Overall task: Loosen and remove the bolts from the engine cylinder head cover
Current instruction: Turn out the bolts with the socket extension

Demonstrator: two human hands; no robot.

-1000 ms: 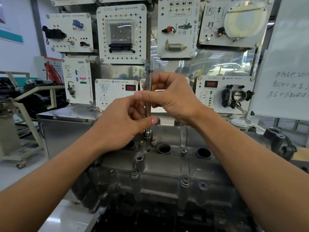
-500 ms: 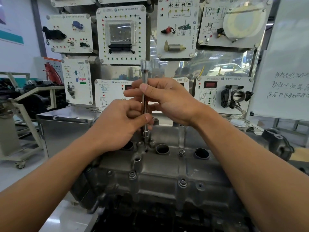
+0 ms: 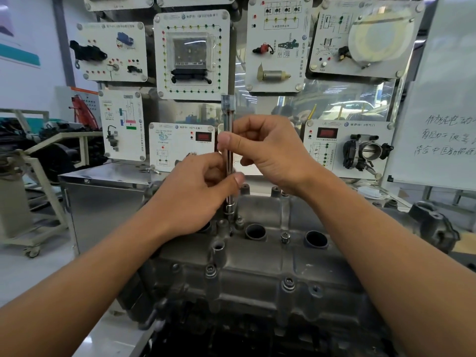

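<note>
A grey metal cylinder head cover (image 3: 257, 274) fills the lower middle of the head view. A long chrome extension bar (image 3: 228, 117) stands upright on it, its socket end (image 3: 228, 209) seated over a bolt near the cover's far left. My left hand (image 3: 195, 191) grips the bar's lower part, thumb across it. My right hand (image 3: 268, 150) pinches the bar higher up between thumb and fingers. Other bolts (image 3: 285, 237) (image 3: 288, 284) (image 3: 210, 269) sit in the cover.
Three round plug wells (image 3: 255, 231) open along the cover's top. A steel cabinet (image 3: 103, 202) stands at the left behind the engine. White training panels (image 3: 192, 55) hang on the wall behind, and a whiteboard (image 3: 438, 104) stands at the right.
The bar has shifted slightly left and both hands have re-gripped it, the right thumb now crossing in front of the bar. The camera has tilted a little.
</note>
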